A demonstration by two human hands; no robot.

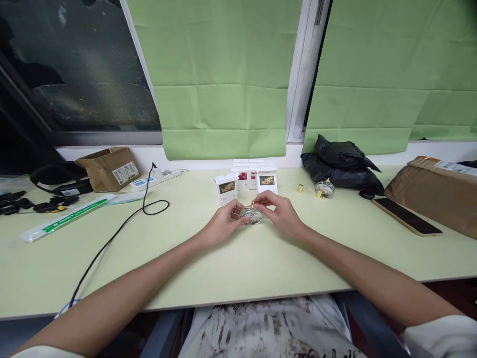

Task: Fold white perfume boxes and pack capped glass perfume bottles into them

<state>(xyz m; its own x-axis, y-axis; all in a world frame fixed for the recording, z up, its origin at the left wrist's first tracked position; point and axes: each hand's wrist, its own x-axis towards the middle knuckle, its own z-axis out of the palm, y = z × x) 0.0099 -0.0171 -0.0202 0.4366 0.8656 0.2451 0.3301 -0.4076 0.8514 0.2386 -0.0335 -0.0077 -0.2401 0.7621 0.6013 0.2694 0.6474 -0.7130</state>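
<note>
A round clear glass bottle [252, 216], like a perfume bottle, is between my hands at the middle of the table. My left hand [222, 222] is closed around its left side, thumb on the front. At the gold neck [253, 204] on top, the fingers of my right hand [280, 213] are pinched together. Behind my hands stand small white boxes with flower pictures: a left box [225, 189] with its flap up and a right box [267, 182]. A second round bottle [324, 189] and a small gold cap [300, 188] are to the right.
A phone [407, 217] lies at the right beside a large cardboard package [434, 191]. Black plastic bags [341, 166] sit at the back. On the left are an opened brown box [112, 171], a power strip [156, 180], a black cable [121, 227] and a green-white packet [70, 216].
</note>
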